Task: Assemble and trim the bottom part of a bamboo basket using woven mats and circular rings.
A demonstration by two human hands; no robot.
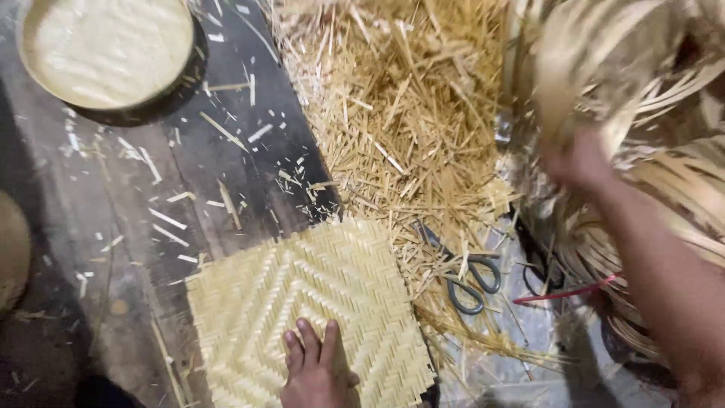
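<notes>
Woven bamboo mat [306,310]: square, herringbone pattern, flat on dark floor [113,227], low centre of view. Our left hand [316,370] pressed on mat's near edge, fingers spread, grip holding nothing. Our right hand [578,162] blurred, reaching into bundle of bamboo strips [664,91]; grip state we cannot tell. Beside mat: scissors [468,283], heap of cut splinters [400,113]. Far left: 1 round tray [106,49].
</notes>
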